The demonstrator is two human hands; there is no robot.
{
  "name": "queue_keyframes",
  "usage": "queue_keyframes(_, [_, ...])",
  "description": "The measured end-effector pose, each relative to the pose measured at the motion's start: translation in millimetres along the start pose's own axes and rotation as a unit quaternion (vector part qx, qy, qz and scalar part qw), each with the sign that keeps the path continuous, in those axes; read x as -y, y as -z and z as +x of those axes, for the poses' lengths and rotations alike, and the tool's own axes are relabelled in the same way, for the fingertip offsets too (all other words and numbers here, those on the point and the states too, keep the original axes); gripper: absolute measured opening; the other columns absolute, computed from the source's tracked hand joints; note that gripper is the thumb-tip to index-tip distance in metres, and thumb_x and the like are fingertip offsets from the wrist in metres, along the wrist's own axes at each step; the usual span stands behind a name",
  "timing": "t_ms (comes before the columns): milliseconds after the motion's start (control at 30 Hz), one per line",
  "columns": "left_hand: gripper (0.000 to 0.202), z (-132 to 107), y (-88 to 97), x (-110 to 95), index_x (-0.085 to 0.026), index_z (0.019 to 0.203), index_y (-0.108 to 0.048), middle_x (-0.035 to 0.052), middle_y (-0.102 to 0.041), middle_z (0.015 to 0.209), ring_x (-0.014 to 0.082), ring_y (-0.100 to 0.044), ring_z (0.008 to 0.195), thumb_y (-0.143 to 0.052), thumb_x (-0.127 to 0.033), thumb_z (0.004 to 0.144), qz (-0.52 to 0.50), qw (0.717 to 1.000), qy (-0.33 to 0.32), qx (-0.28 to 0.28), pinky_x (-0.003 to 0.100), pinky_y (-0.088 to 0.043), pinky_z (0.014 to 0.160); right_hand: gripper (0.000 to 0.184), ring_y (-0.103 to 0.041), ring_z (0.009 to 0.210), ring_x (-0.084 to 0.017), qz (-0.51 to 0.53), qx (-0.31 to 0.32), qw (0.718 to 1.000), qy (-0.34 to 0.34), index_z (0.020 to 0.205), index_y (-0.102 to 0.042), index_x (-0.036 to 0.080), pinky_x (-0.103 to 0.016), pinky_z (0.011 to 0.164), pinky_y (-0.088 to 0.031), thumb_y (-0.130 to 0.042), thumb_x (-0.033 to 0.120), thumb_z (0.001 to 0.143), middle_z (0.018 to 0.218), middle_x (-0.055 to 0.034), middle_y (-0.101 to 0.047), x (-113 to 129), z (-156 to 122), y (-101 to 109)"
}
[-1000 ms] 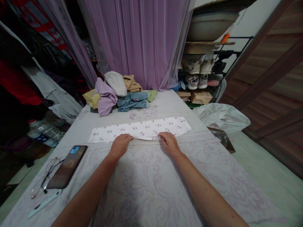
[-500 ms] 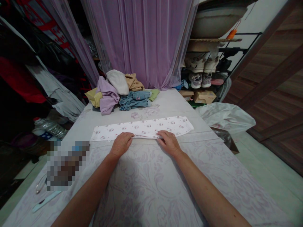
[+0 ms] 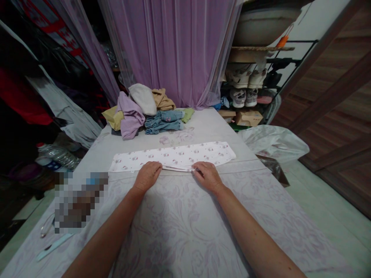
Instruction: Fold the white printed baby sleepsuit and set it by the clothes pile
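Along the bed's left edge lie thin wire-framed glasses (image 3: 44,231) and a pale flat strip, perhaps a ruler (image 3: 53,247), beside a pixelated patch that hides whatever rests there. A plastic water bottle (image 3: 55,159) stands off the bed, down to the left.

The left hand (image 3: 147,177) lies flat on a long folded strip of white printed cotton (image 3: 174,156), which runs across the middle of the floral-covered bed (image 3: 185,231). Its fingers rest on the strip's near folded edge. The right hand (image 3: 207,177) does the same further along, with its fingertips (image 3: 194,167) at that fold. Neither grip looks clenched, but I cannot tell whether the thumbs pinch the edge from beneath.

Behind the strip, towards the far end of the bed, sits a heap of clothes including folded jeans (image 3: 164,122). Off the right edge lies a white plastic bag (image 3: 274,144).

The main risk is uneven hand pressure, which could skew the fold or let the loose near edge spring open. The strip's right end lies near the bed's edge, so a sideways drag could tip it over.
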State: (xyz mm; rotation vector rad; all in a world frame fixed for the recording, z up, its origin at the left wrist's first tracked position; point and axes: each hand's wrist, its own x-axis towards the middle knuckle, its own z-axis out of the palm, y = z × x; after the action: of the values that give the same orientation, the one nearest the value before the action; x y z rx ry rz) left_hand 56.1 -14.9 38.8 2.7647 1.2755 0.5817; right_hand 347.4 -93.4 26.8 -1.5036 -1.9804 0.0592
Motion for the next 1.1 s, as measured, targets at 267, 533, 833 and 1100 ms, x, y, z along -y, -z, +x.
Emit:
queue_keyframes(267, [0.018,0,1.7,-2,-0.022,0.091,-0.064,0.0075,-0.07,0.095,0.0234,-0.062,0.092,-0.046,-0.025,0.092,-0.018,1.0,0.011,0.0,0.038,-0.049,0.087,0.015,-0.062,0.093,-0.021,-0.008,0.016,1.0,0.016,0.092,-0.067,0.023,-0.037,0.087,-0.042,-0.052,0.024,0.092,0.1,-0.0061,-0.072,5,0,7])
queue_keyframes(533, [0.014,0,-0.3,-1,-0.022,0.091,-0.063,0.0072,-0.07,0.094,0.0235,-0.062,0.092,-0.049,-0.023,0.089,-0.015,1.0,0.022,0.006,0.038,-0.049,0.087,0.02,-0.061,0.1,-0.023,-0.039,0.024,0.998,0.045,0.092,-0.069,0.023,-0.04,0.089,-0.043,-0.05,0.021,0.093,0.107,-0.0083,-0.072,12,-10,12])
queue_keyframes(833, [0.021,-1,-2.5,3,-0.023,0.098,-0.068,0.007,-0.073,0.1,0.0223,-0.064,0.096,-0.049,-0.024,0.091,-0.039,0.999,-0.009,-0.002,0.04,-0.049,0.091,0.022,-0.061,0.086,-0.023,-0.069,0.026,0.996,0.041,0.095,-0.069,0.023,-0.036,0.08,-0.045,-0.048,0.023,0.096,0.088,-0.008,-0.07,6,-16,4])
queue_keyframes(1100, [0.022,-2,-1.5,5,-0.023,0.095,-0.07,0.0074,-0.072,0.098,0.0223,-0.063,0.096,-0.049,-0.024,0.091,-0.04,0.999,-0.025,-0.02,0.041,-0.05,0.091,0.027,-0.06,0.087,-0.021,-0.096,0.033,0.993,0.063,0.1,-0.073,0.026,-0.035,0.08,-0.048,-0.051,0.013,0.091,0.094,-0.0067,-0.071,6,-22,2])
